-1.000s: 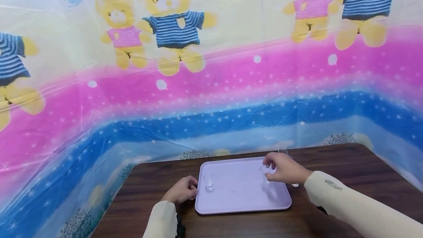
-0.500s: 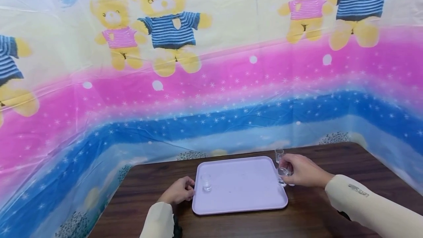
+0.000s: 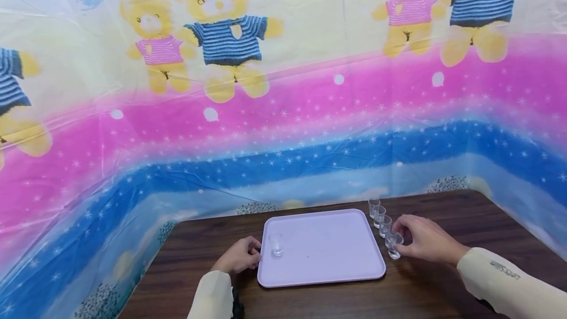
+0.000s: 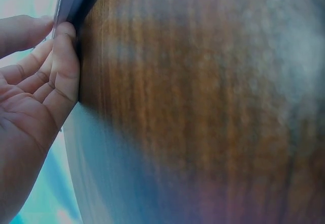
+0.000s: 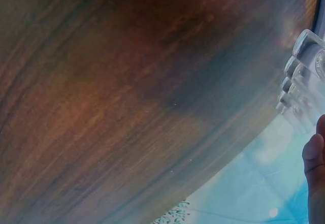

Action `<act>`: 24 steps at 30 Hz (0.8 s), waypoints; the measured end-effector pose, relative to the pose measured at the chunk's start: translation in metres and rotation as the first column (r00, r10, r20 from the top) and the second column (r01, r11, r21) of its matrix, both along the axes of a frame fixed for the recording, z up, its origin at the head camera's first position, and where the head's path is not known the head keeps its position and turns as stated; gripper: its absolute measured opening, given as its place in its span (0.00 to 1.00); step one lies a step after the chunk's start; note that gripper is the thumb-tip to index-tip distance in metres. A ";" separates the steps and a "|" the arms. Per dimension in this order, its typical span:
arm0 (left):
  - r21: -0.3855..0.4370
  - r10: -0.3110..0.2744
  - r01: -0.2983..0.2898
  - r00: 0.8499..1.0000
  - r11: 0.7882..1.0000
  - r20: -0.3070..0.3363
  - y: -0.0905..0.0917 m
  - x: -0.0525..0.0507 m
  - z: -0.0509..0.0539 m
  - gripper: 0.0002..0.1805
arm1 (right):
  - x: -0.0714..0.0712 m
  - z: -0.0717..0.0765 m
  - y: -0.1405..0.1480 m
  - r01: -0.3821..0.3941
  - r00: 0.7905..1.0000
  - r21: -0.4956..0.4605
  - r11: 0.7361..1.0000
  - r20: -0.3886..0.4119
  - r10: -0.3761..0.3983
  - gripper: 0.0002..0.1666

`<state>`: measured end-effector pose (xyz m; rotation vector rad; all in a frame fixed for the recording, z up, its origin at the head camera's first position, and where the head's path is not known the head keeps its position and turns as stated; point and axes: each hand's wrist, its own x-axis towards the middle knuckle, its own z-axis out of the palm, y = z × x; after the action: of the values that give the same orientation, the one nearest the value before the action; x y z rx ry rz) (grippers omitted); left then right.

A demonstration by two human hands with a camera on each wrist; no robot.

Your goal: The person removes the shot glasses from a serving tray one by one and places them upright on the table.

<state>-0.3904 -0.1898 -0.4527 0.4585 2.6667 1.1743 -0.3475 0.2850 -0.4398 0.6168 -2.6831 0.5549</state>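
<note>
My right hand (image 3: 427,239) pinches a small clear shot glass (image 3: 393,252) upright at the near end of a row of matching ones, right of the lilac tray (image 3: 323,274). Behind it in the row stand several other shot glasses (image 3: 379,216). The right wrist view catches only a few fingers (image 5: 316,155) and the row's glass bases (image 5: 299,49) at its right edge. A lone glass or short stack of glasses (image 3: 276,245) stands on the tray's left part. My left hand (image 3: 240,255) holds the tray's left rim, thumb and fingertips meeting on it (image 4: 65,5).
A dark wood-grain table (image 3: 199,240) carries everything. Beyond its back edge hangs a curtain-like sheet (image 3: 310,112) printed with bears and pink and blue bands. The row of glasses stands close beside the tray's right rim.
My right hand has carried the shot glass from above the tray's right part to the row's near end on the table. My left hand has stayed at the tray's rim.
</note>
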 end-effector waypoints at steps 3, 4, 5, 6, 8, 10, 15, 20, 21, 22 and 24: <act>-0.001 -0.006 0.006 1.000 1.000 -0.005 0.000 0.000 0.000 0.13 | 0.000 -0.004 0.002 0.016 1.000 -0.001 1.000 0.016 -0.016 0.18; 0.001 -0.006 0.006 1.000 1.000 -0.003 0.000 0.000 0.000 0.13 | 0.000 -0.005 0.003 0.015 1.000 -0.002 1.000 0.020 -0.015 0.18; 0.001 -0.005 0.005 1.000 1.000 -0.003 0.000 0.000 -0.001 0.12 | 0.000 -0.005 0.004 0.017 1.000 -0.003 1.000 0.023 -0.017 0.18; 0.000 -0.003 0.003 1.000 1.000 -0.001 0.000 0.000 0.000 0.12 | -0.001 -0.006 0.004 0.017 1.000 -0.003 1.000 0.025 -0.017 0.18; -0.001 -0.001 0.001 1.000 1.000 0.002 0.000 -0.001 0.000 0.12 | -0.001 -0.006 0.005 0.025 0.999 -0.003 1.000 0.035 -0.025 0.18; 0.000 0.001 -0.001 1.000 1.000 0.004 0.000 -0.001 -0.001 0.12 | -0.001 -0.006 0.005 0.030 0.999 -0.001 1.000 0.042 -0.029 0.17; 0.010 -0.004 0.004 1.000 1.000 0.003 0.000 -0.001 -0.002 0.12 | 0.000 -0.003 0.005 0.041 0.998 0.001 0.999 0.051 -0.041 0.18; 0.021 -0.015 0.015 1.000 1.000 -0.003 -0.001 -0.001 -0.002 0.13 | -0.001 0.002 0.004 0.037 0.999 -0.007 0.999 0.010 -0.037 0.20; 0.021 -0.015 0.015 1.000 1.000 -0.004 -0.001 -0.001 -0.002 0.13 | -0.002 0.004 0.003 0.033 0.999 -0.012 0.999 0.000 -0.033 0.20; 0.021 -0.016 0.017 1.000 1.000 -0.004 -0.001 -0.001 -0.002 0.13 | -0.004 0.005 0.002 0.022 1.000 -0.018 1.000 -0.009 -0.022 0.19; 0.022 -0.016 0.016 1.000 1.000 -0.004 0.000 -0.002 -0.002 0.13 | -0.007 0.009 -0.002 -0.004 1.000 -0.029 1.000 -0.007 0.004 0.19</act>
<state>-0.3920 -0.1901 -0.4552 0.4850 2.6505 1.2001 -0.3547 0.2825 -0.4306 0.6150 -2.6636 0.5904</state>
